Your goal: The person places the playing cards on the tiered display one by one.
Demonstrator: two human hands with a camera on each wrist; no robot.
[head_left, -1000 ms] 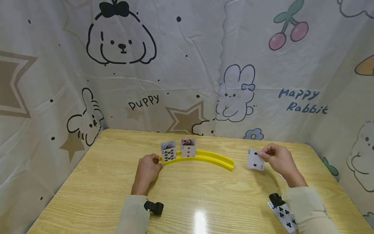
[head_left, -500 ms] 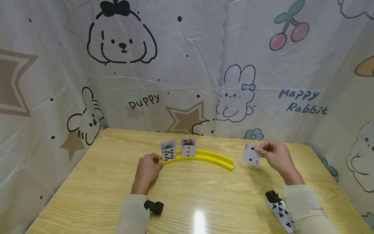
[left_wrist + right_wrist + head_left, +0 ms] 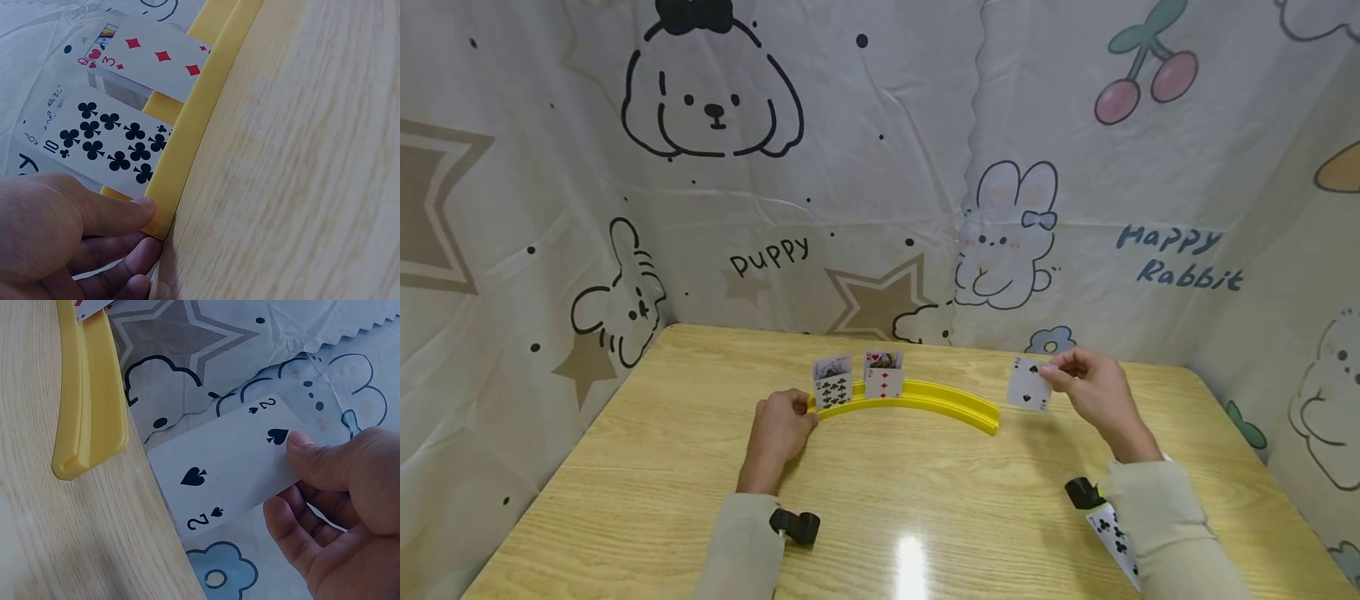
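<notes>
A curved yellow card holder (image 3: 951, 402) stands on the table, and my left hand (image 3: 778, 432) grips its left end between thumb and fingers. In its groove stand a ten of clubs (image 3: 115, 140) with a joker behind it, and a three of diamonds (image 3: 159, 56) with a queen of hearts behind it. To the right of the holder, my right hand (image 3: 1093, 396) pinches a two of spades (image 3: 225, 465) by its edge, thumb on the face. The card is upright, faces me and hangs above the table, just past the holder's right end.
On the wooden table (image 3: 880, 500), a seven of clubs (image 3: 1112, 537) lies partly hidden under my right sleeve (image 3: 1172, 525). A printed cloth (image 3: 850, 167) hangs behind the table's back edge and along both sides.
My right hand has carried the two of spades left and away from me, closer to the holder's right end. My left hand keeps its grip on the holder.
</notes>
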